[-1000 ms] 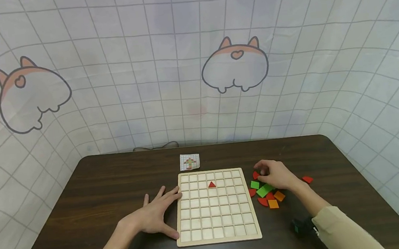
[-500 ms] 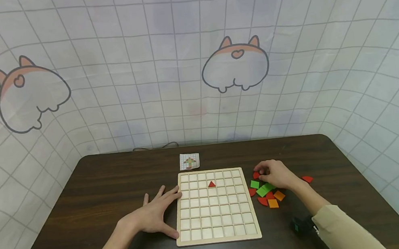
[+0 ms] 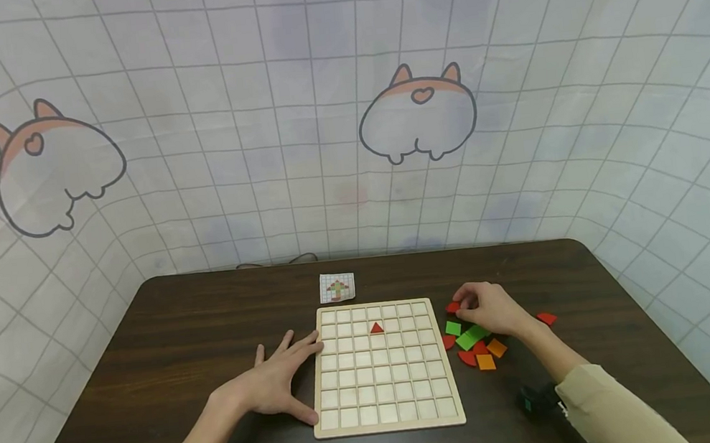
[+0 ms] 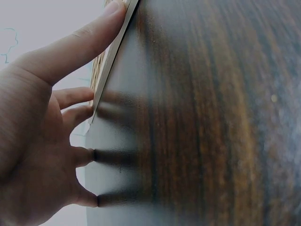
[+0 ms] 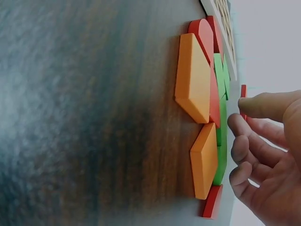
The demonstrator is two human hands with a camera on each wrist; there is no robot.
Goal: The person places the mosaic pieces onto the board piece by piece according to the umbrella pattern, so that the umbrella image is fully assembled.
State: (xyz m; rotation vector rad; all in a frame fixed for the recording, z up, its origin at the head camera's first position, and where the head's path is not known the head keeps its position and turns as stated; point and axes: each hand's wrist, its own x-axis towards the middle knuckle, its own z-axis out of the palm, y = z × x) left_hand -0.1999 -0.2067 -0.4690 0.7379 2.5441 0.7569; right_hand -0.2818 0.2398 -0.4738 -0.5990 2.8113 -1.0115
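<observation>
A pale wooden grid board [image 3: 384,375] lies flat with one red triangle [image 3: 376,328] in a cell of its second row. My left hand [image 3: 271,383] is spread along the board's left edge, thumb near the front corner and a finger farther up; the left wrist view shows the thumb [image 4: 113,7] against the rim. To the right of the board, my right hand [image 3: 492,308] pinches a small red piece [image 5: 243,89] between thumb and index finger, above the pile of pieces. The fingers partly cover this piece, so its full outline is hidden.
Below the right hand lie green pieces [image 3: 471,338], orange pieces [image 3: 486,363] and red pieces [image 3: 467,358], close to the board's right edge. A lone red piece [image 3: 546,319] lies beyond the right wrist. Behind the board is a small pattern card [image 3: 337,287].
The right hand has lifted slightly, and the red piece at its fingertips has shifted a little up and left. The left hand and board stay in place.
</observation>
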